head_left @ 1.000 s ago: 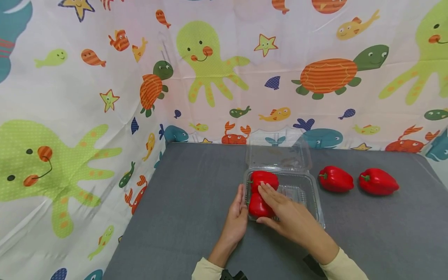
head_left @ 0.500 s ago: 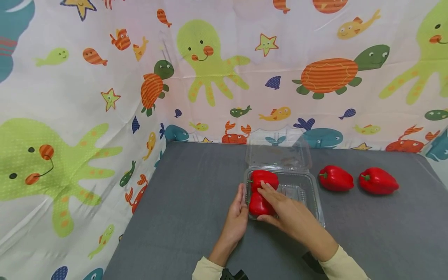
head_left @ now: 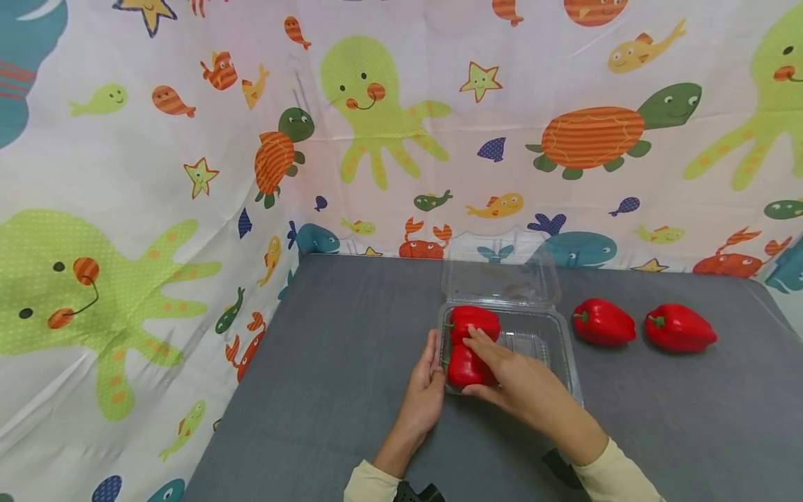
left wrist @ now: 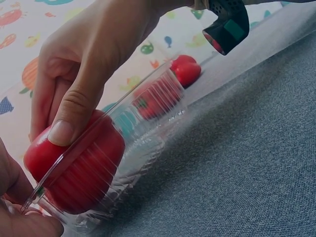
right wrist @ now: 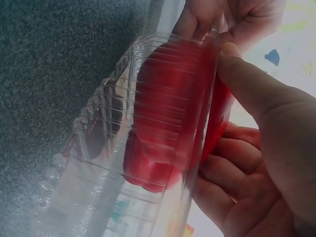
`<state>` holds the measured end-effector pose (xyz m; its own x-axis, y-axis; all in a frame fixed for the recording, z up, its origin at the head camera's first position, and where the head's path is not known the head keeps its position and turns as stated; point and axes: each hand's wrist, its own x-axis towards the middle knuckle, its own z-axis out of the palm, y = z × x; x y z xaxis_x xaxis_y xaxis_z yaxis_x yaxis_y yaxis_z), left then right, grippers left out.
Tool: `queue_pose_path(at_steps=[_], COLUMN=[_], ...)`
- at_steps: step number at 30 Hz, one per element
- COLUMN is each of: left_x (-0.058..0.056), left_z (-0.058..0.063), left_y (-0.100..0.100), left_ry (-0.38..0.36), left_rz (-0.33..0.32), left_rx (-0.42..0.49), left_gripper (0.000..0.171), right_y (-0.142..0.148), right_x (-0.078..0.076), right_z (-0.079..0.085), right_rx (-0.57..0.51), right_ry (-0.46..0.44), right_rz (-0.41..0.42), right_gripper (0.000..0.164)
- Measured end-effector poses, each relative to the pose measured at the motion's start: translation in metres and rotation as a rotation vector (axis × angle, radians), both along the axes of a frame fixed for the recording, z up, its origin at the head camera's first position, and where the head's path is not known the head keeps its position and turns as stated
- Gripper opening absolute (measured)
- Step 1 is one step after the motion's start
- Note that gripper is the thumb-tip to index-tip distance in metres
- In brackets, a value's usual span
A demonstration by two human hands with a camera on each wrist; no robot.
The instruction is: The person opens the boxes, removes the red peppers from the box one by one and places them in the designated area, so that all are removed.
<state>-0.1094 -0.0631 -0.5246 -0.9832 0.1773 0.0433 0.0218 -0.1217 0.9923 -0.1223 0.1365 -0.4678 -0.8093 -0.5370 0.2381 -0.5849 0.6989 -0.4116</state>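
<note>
Head view: pinching clear container [head_left: 567, 355] at its side with left hand [head_left: 424, 394], gripping nearer pepper [head_left: 465, 369] with right hand [head_left: 530, 390]; best to brace firmly, settle gently.

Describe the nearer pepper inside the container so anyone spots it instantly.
On the grey table sits an open clear container. Two red peppers lie in its left half. Yours is the front pepper, the one the right hand grips.
</note>
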Motion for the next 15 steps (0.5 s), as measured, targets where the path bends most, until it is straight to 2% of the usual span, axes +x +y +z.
queue_pose_path(at_steps=[9, 15], left_x=[0.0001, 0.0022], left_z=[0.0004, 0.002], left_y=[-0.0009, 0.0], left_ry=[0.014, -0.009], left_rz=[0.005, 0.011], left_rx=[-0.01, -0.01], left_gripper=[0.07, 0.074], right_y=[0.0052, 0.0099], right_x=[-0.0018, -0.0032], right_z=[-0.0003, -0.0001], right_rx=[-0.006, -0.005], right_ry=[-0.012, -0.05], right_rz=[-0.004, -0.014], right_gripper=[0.085, 0.086])
